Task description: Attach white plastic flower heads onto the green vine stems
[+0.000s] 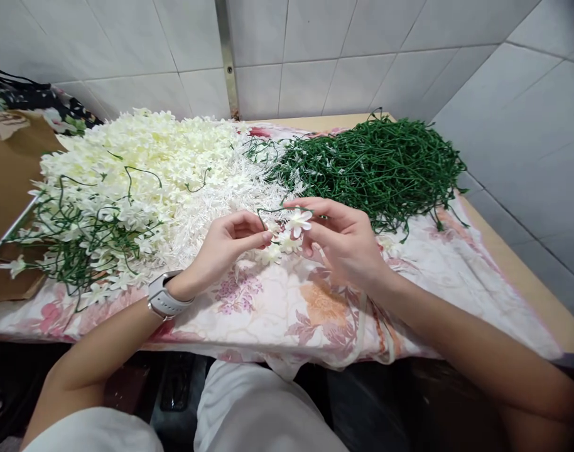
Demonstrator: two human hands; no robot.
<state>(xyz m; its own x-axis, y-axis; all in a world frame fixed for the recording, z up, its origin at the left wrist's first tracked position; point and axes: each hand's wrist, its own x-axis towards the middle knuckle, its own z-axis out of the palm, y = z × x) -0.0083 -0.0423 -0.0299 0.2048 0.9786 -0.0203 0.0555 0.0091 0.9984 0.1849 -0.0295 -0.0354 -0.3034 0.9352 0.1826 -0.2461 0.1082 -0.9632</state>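
Observation:
Above the front middle of the table, a white artificial flower (299,221) on a thin green stem is between my two hands. My left hand (225,242), with a pale watch on its wrist, pinches the stem between thumb and forefinger. My right hand (347,238) has its fingers curled around the flower's right side; its fingertips partly hide the stem. More white blossoms (272,251) show just under the held one. Behind my hands spreads a heap of thin white pieces (206,210). A large pile of green plastic stems (385,169) lies behind my right hand.
Loose cream petals (140,144) are heaped at the back left. Flowers on green stems (89,257) lie in front of them. A cardboard box (14,176) stands at the left edge. A floral cloth (268,307) covers the table, with a tiled wall (315,37) behind.

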